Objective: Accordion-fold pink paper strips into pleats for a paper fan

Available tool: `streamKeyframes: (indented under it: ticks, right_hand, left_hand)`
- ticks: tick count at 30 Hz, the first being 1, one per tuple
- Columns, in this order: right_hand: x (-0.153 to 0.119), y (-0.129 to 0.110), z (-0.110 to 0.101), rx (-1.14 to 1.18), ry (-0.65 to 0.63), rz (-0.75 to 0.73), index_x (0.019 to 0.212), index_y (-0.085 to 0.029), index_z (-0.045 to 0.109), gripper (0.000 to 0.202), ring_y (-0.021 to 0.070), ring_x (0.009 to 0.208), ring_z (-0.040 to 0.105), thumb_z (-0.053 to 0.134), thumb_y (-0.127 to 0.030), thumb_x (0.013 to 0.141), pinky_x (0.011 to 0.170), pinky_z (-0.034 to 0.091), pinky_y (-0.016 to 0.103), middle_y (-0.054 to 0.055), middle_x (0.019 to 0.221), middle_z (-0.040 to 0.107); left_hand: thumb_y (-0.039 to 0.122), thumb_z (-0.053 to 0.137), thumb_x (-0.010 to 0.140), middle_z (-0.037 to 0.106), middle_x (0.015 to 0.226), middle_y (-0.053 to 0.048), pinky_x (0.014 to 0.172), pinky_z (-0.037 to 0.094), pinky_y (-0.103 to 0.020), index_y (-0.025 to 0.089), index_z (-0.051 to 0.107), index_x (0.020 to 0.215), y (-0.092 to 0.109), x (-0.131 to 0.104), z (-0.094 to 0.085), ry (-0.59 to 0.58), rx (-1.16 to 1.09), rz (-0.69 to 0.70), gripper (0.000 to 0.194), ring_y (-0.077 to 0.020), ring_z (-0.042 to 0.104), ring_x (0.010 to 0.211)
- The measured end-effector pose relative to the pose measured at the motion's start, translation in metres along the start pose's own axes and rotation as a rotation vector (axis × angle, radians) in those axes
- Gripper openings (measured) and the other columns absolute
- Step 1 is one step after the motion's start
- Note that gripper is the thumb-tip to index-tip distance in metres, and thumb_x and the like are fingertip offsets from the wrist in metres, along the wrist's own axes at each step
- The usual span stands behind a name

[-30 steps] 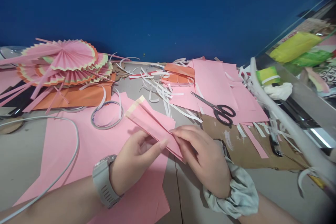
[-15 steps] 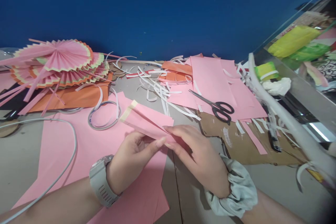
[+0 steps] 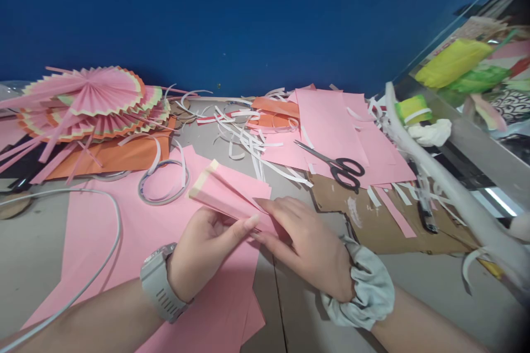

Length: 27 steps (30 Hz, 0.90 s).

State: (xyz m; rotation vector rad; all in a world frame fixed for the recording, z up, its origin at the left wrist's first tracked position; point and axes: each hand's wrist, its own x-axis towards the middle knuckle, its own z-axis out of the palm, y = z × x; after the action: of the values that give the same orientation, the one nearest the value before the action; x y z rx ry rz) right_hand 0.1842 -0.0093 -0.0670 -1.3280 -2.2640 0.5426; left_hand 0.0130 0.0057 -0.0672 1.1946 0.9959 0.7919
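Note:
A folded pink paper (image 3: pixel 223 193) with a pale yellow edge at its far left end is held between both hands. My left hand (image 3: pixel 207 248) grips its lower side, thumb on top and fingers partly hidden beneath. At the right end, my right hand (image 3: pixel 306 242) has the paper between thumb and fingers. The folds stand slightly apart along the upper side. Under the hands lie large pink sheets (image 3: pixel 107 237). A roll of narrow tape (image 3: pixel 164 201) rests on these sheets, beyond my left hand.
Pleated paper fans (image 3: pixel 91 99) are piled at the far left, near a white cable (image 3: pixel 118 220). Black-handled scissors (image 3: pixel 345 171) lie on pink sheets. White strips (image 3: pixel 248 143), brown cardboard (image 3: pixel 381 231), a cutter (image 3: pixel 426 215) and a thick white tube (image 3: pixel 447 176) are also around.
My right hand has shifted slightly left and its fingertips have moved on the paper. The camera view has turned a little, so objects at the right appear further left.

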Motion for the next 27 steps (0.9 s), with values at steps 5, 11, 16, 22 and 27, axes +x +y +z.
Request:
streamKeyframes:
  ticks: [5, 11, 16, 22, 27]
  right_hand:
    - [-0.001, -0.001, 0.0, 0.024, 0.018, 0.018, 0.113, -0.014, 0.051, 0.035, 0.0209, 0.091, 0.056, 0.05, -0.035, 0.086, 0.079, 0.045, 0.036, 0.008, 0.098, 0.063]
    - [-0.002, 0.002, -0.004, 0.117, 0.008, 0.151, 0.112, -0.02, 0.052, 0.034, 0.019, 0.096, 0.059, 0.05, -0.039, 0.085, 0.081, 0.047, 0.031, 0.004, 0.105, 0.064]
    - [-0.001, 0.01, -0.009, 0.094, 0.042, 0.189, 0.11, -0.022, 0.053, 0.026, 0.0181, 0.099, 0.058, 0.046, -0.034, 0.088, 0.084, 0.046, 0.031, 0.003, 0.107, 0.064]
    - [-0.001, 0.015, -0.014, 0.007, 0.043, 0.094, 0.11, -0.019, 0.053, 0.026, 0.0178, 0.101, 0.056, 0.045, -0.032, 0.089, 0.087, 0.043, 0.032, 0.004, 0.107, 0.063]
    - [-0.001, 0.012, -0.015, -0.048, 0.024, 0.039, 0.112, -0.018, 0.053, 0.037, 0.0228, 0.099, 0.056, 0.052, -0.042, 0.083, 0.086, 0.044, 0.039, 0.008, 0.106, 0.063]
  left_hand:
    - [0.026, 0.059, 0.08, 0.071, 0.072, -0.001, 0.06, 0.051, -0.021, 0.015, 0.067, 0.075, 0.002, 0.0, 0.0, -0.004, 0.031, -0.006, 0.015, -0.0167, 0.066, 0.07]
    - [0.029, 0.062, 0.077, 0.069, 0.068, -0.001, 0.057, 0.049, -0.021, 0.015, 0.067, 0.07, 0.003, 0.0, 0.0, 0.014, 0.116, -0.011, 0.016, -0.0171, 0.064, 0.067]
    - [0.033, 0.061, 0.077, 0.065, 0.058, 0.001, 0.046, 0.042, -0.02, 0.014, 0.067, 0.065, 0.003, -0.001, -0.001, 0.012, 0.195, -0.055, 0.022, -0.014, 0.058, 0.053]
    - [0.034, 0.059, 0.079, 0.07, 0.067, -0.002, 0.06, 0.05, -0.024, 0.014, 0.069, 0.073, 0.001, -0.001, 0.0, 0.005, 0.194, -0.062, 0.024, -0.0197, 0.065, 0.068]
    - [0.035, 0.059, 0.079, 0.072, 0.068, -0.005, 0.069, 0.053, -0.027, 0.014, 0.07, 0.067, 0.001, -0.001, -0.001, -0.002, 0.209, -0.083, 0.027, -0.0223, 0.068, 0.073]
